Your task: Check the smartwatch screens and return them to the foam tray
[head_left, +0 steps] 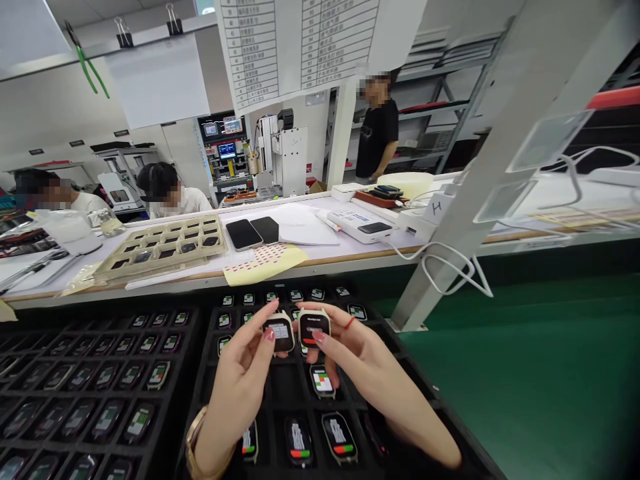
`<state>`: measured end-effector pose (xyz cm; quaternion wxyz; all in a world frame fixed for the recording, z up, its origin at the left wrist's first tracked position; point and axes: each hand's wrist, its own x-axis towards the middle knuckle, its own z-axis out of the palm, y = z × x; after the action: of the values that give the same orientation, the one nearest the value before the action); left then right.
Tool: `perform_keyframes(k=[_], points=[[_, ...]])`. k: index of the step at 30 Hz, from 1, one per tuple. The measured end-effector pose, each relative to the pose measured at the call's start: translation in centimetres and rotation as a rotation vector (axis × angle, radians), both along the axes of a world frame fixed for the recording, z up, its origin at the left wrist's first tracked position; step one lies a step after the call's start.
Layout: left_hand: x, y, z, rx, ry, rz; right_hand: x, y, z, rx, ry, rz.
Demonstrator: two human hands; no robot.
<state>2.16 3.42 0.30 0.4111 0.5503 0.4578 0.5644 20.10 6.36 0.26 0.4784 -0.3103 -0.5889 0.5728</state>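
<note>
My left hand point(250, 363) grips a smartwatch without a strap point(281, 333), its thumb lying on the lit screen. In my right hand point(357, 347) is a second smartwatch point(314, 328) with a pale case and a red bar on its dark screen; the thumb touches that bar. Both watches are held side by side above a black compartment tray point(283, 390). Below them in the tray lies another watch point(323, 381) with a white, green and red screen. More lit watches fill other slots, some partly hidden by my hands.
A second black tray point(165, 400) of watches stands at the left. On the bench behind are a beige tray point(165, 247), two dark phones point(243, 235), papers and a white box point(357, 227). A metal post point(450, 200) rises at the right. Several people are beyond the bench.
</note>
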Motion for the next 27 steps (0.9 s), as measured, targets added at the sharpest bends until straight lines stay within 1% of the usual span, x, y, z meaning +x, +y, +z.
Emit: perform_keyframes(k=[5,9,13,17,19,21,24,26,27], points=[[0.1,-0.2,-0.1,0.013,-0.030,-0.023,0.0,0.0,0.0,-0.021,0.000,-0.012],[0.0,-0.1,-0.4,0.008,-0.031,-0.044,0.0,0.0,0.0,-0.024,0.032,0.025],[-0.1,0.3,-0.6,0.022,-0.006,-0.007,0.4,0.0,-0.2,-0.044,0.060,0.084],[-0.3,0.3,-0.8,0.052,0.028,0.020,0.9,-0.1,-0.5,-0.081,0.089,0.105],[-0.4,0.2,-0.8,0.050,0.036,0.023,1.0,-0.4,-0.4,-0.073,0.123,0.117],[-0.5,0.1,-0.7,0.040,0.049,0.027,1.0,-1.1,-0.1,-0.037,0.129,0.088],[-0.6,-0.1,-0.4,0.034,0.055,0.058,1.0,-3.2,0.2,0.092,0.099,-0.046],[-0.6,-0.5,-0.1,0.036,0.027,0.073,1.0,-5.1,-0.3,0.162,0.070,-0.089],[-0.7,-0.8,0.1,0.037,0.007,0.072,0.9,-6.0,-1.0,0.157,0.047,-0.094]])
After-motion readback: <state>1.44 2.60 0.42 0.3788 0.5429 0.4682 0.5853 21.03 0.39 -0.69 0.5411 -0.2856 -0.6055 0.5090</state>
